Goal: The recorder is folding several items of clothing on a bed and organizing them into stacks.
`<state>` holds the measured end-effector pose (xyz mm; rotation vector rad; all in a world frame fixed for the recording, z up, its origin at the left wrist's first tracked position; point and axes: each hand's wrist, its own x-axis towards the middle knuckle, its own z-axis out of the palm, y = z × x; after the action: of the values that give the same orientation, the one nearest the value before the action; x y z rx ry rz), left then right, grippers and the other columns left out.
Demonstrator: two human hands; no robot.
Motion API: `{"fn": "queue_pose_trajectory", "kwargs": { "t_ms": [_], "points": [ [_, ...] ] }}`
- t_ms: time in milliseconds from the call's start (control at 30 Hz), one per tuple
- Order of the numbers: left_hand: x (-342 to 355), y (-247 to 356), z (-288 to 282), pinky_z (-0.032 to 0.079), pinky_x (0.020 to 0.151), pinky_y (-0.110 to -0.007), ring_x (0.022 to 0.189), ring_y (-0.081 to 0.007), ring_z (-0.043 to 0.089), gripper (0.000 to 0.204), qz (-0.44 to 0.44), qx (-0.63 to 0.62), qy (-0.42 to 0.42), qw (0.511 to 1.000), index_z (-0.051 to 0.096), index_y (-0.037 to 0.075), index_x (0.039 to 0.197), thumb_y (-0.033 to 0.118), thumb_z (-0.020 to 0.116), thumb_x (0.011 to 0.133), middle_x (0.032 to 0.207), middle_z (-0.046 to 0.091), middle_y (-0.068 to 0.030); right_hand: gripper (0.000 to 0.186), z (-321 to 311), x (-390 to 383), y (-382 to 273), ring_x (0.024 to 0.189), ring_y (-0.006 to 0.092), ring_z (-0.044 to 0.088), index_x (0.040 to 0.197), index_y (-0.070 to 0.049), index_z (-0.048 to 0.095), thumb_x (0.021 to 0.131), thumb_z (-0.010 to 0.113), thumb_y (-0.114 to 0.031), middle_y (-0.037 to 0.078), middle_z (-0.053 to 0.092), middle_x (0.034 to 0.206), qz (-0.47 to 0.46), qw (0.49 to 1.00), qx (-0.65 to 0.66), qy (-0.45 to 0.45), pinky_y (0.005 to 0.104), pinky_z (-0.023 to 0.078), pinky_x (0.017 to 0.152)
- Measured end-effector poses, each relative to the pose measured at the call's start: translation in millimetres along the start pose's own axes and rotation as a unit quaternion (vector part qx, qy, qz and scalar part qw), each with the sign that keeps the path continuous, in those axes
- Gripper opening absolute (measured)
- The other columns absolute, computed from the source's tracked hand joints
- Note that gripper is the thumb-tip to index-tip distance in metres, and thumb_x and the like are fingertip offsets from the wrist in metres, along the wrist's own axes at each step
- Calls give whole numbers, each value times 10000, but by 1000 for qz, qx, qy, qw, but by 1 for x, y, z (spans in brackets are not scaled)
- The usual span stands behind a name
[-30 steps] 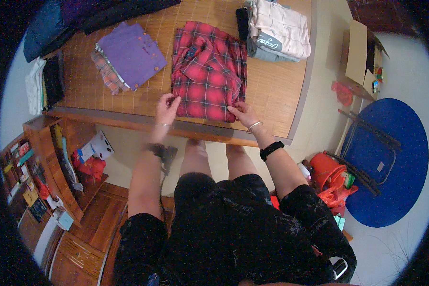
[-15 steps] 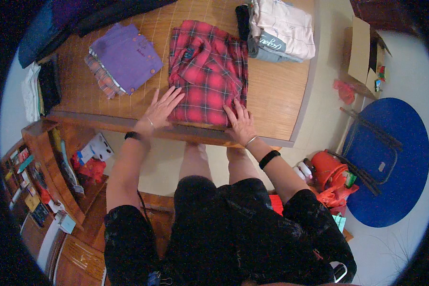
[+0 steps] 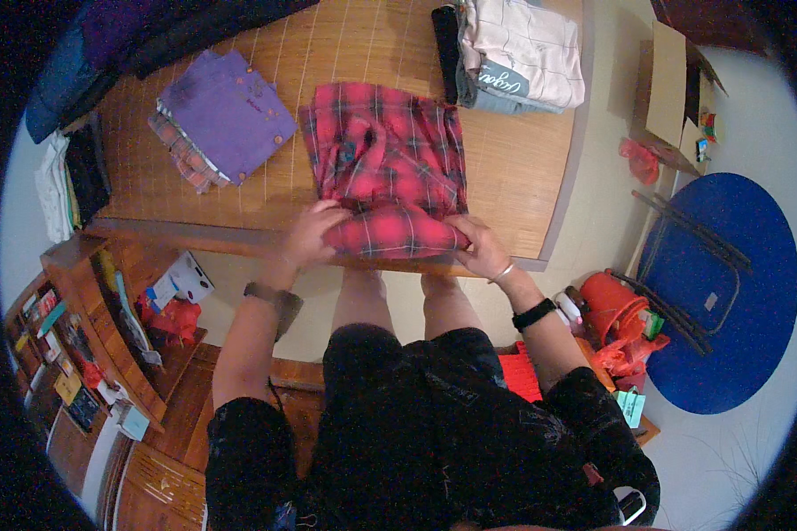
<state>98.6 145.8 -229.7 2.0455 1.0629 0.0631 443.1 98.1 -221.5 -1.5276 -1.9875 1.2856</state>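
My hands: right hand (image 3: 484,250) pinches the near right corner of the shirt between thumb and fingers; left hand (image 3: 308,234) is blurred, but seems to grip the near left corner.
Table (image 3: 514,177): its front edge runs right under my work; if I drew the cloth further towards me, the shirt could slip over it.
Red plaid shirt (image 3: 398,146): on the table before me, near edge bunched up between my hands; uneven pulling could skew the fold.
Light stack (image 3: 527,53): beyond the shirt to the right; a wide sweep of my right arm might knock it askew.
Purple bundle (image 3: 226,115): well left of the shirt; my left elbow swinging out could ruffle it.
Collar: rumpled, so creases may get pressed in.
Bracelet (image 3: 502,273): might snag loose cloth.
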Motion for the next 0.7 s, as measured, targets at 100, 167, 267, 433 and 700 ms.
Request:
{"fn": "queue_pose_trajectory", "kwargs": {
  "t_ms": [100,167,267,433,700],
  "points": [
    [-13,3,11,382,911,-343,1027,-272,507,448,-119,-86,-1,989,546,33,1070,114,589,631,1078,562,-122,451,-31,1,-26,941,250,548,1097,-40,506,685,679,-100,123,576,973,16,991,126,-50,319,442,805],
    [-1,26,-19,391,886,-319,980,-223,521,380,-194,-204,-4,960,557,32,1056,150,585,696,1051,572,-101,441,-52,17,-41,909,171,548,1103,-20,502,747,672,-217,102,578,976,250,930,260,-74,280,442,777],
    [25,6,-14,410,826,-277,901,-133,529,311,-274,-398,124,867,580,30,1028,238,567,797,994,589,-52,453,-34,50,14,874,139,544,1104,-6,501,775,650,-280,90,580,964,204,894,371,142,275,450,751],
    [57,20,-23,434,739,-258,819,-96,538,317,-288,-577,291,707,606,22,985,282,612,804,916,613,-12,414,-31,91,2,840,138,552,1091,8,511,789,638,-245,88,600,925,193,929,301,91,285,460,731],
    [69,3,-7,447,715,-259,776,-115,553,281,-274,-355,336,828,577,-4,951,149,680,739,884,621,-53,320,-4,100,22,712,174,587,933,23,570,732,685,-198,89,630,807,168,942,232,172,317,482,658]
  ]
}}
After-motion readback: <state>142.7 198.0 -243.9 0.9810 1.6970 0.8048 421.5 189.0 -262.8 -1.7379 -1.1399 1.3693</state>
